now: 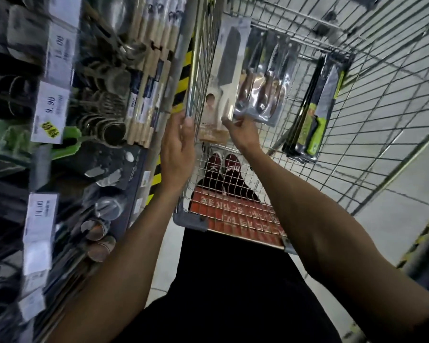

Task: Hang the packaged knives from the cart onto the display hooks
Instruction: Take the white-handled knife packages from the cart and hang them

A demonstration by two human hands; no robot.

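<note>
A white-carded knife package (224, 70) with a dark blade stands upright inside the wire cart (372, 100). My right hand (240, 133) pinches its lower right edge. My left hand (177, 147) is at the cart's left rim near the package's lower left, fingers loosely curled around the rim bar. Beside it hang clear packs of wooden-handled knives (263, 95). A green-handled knife pack (315, 112) leans on the cart's far side. The display hooks (114, 78) with hanging wares are on the left shelving.
Price tags (51, 112) line the shelf edge at left. A yellow-black striped post (181, 78) stands between shelf and cart. The red child-seat flap (235, 216) sits at the cart's near end, my shoes visible through the mesh. Grey tile floor lies to the right.
</note>
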